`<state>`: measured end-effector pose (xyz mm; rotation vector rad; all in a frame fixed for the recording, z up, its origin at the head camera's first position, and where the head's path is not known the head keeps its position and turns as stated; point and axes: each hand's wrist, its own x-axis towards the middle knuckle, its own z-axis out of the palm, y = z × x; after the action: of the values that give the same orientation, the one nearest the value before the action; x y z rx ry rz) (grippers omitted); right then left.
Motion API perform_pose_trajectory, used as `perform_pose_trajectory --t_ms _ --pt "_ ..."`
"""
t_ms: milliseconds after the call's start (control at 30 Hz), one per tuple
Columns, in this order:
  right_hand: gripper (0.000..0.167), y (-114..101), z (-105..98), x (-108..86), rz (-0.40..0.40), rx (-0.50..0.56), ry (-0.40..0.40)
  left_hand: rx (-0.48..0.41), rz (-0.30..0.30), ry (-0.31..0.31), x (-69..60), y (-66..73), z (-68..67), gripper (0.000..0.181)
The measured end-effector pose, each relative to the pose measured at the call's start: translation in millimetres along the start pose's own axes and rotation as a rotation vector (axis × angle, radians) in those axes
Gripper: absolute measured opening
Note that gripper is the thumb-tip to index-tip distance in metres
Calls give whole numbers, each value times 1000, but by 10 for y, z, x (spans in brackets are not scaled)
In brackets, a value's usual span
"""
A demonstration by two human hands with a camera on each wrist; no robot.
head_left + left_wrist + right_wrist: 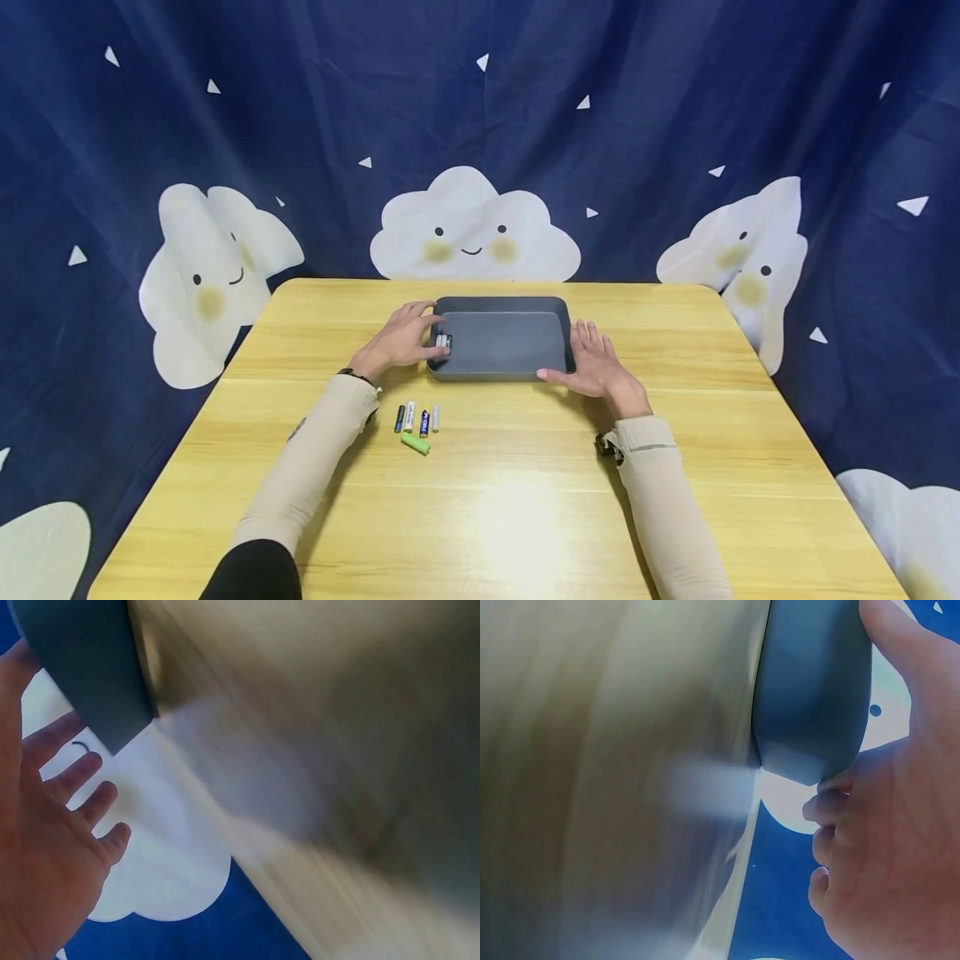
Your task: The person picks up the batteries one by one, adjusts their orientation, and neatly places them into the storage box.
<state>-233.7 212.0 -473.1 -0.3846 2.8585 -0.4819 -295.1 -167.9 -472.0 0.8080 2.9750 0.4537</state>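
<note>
A dark grey rectangular tray (504, 343) stands at the back of the wooden table. At its left end is my left hand (405, 337), fingers spread by the left side and thumb over the front corner. The left wrist view shows this hand's fingers (97, 802) apart, the upper ones at the tray's edge. My right hand (596, 367) lies along the tray's right end, its fingers extended and the thumb over the front rim. A few small batteries (444, 342) are inside the tray at the left, partly hidden by the left thumb.
Several batteries lie on the table in front of the tray: a dark one (400, 418), a white one (409, 416), a blue one (424, 422), a thin silvery one (436, 418) and a green one (416, 443). A blue curtain (480, 108) hangs behind the table.
</note>
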Motion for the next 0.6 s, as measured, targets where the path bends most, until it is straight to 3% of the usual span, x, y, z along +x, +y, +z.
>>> perform_pose_trajectory --t_ms 200,333,600 --pt "124 20 -12 -3 13 4 -6 -112 7 59 -139 -51 -140 67" --pt "126 32 -21 5 10 11 -8 -129 28 84 -283 -80 -229 65" --pt "125 16 -2 -3 8 14 -14 -134 41 42 -705 -97 -258 68"
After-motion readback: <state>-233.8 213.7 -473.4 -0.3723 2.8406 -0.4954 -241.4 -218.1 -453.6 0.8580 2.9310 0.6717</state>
